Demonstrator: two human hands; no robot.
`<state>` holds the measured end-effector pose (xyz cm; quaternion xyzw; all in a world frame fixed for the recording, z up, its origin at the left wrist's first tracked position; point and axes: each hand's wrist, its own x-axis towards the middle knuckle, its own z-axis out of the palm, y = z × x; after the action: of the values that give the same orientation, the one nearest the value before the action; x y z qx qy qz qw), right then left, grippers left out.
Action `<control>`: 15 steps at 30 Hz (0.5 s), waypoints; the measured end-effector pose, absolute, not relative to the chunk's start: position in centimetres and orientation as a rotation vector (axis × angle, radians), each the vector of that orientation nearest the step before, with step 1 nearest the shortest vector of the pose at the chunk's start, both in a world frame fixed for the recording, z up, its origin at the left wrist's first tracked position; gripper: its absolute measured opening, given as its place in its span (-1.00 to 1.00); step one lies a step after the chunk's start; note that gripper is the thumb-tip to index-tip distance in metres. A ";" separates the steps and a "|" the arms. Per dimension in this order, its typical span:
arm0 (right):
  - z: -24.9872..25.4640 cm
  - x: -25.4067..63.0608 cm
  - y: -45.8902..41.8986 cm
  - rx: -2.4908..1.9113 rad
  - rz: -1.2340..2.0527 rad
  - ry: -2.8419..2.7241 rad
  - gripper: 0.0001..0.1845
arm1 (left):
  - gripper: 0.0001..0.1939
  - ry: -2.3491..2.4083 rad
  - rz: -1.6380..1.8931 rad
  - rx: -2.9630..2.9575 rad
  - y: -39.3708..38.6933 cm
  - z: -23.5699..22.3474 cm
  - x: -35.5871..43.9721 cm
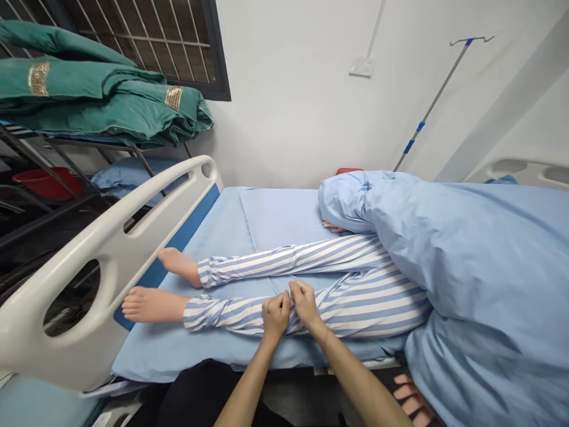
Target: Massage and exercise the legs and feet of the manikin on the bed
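Observation:
Both my hands are curled into fists side by side over the near leg of a lying figure, around the knee. My left hand (276, 313) is on the foot side, knuckles forward. Close beside it, my right hand (304, 301) is closed too, toward the thigh. No object shows in either fist. Blue-and-white striped trousers (373, 299) cover the figure's legs, wrinkled near my hands. The bare near foot (153, 305) and far foot (180, 265) point toward the footboard. Whether my fists touch the cloth or hover just above it is hard to tell.
A light blue quilt (480, 255) covers the upper body on the right. The pale footboard (120, 249) stands at left. An IV pole (438, 98) rises behind the bed, and folded green bedding (120, 107) lies on a rack. Fingers (411, 400) hang below the quilt.

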<state>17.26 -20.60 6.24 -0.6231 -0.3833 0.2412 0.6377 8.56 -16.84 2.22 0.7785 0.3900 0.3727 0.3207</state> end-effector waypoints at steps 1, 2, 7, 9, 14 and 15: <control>7.5 18.1 -20.6 -1.421 0.543 -0.928 -0.48 | -0.52 1.026 0.999 2.063 -17.1 2.2 8.5; 8.9 18.8 -20.5 -1.420 0.527 -0.973 -0.49 | -0.52 1.027 1.019 2.079 -17.2 2.1 8.5; 13.3 21.1 -19.9 -1.424 0.465 -1.100 -0.50 | -0.55 1.006 1.091 2.140 -18.1 1.5 8.3; 12.4 21.2 -19.9 -1.455 0.478 -1.122 -0.50 | -0.55 1.004 1.091 2.168 -18.4 1.1 8.2; 5.4 20.0 -22.0 -1.645 0.320 -1.093 -0.49 | -0.57 0.960 1.121 2.204 -19.3 0.7 7.7; 4.1 19.7 -22.7 -1.675 0.251 -1.059 -0.49 | -0.57 0.950 1.114 2.200 -19.3 0.8 7.6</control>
<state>19.66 -22.67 4.15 -0.7051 -0.4458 0.1059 0.5413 7.64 -19.32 0.79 0.8067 0.3484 0.4085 0.2469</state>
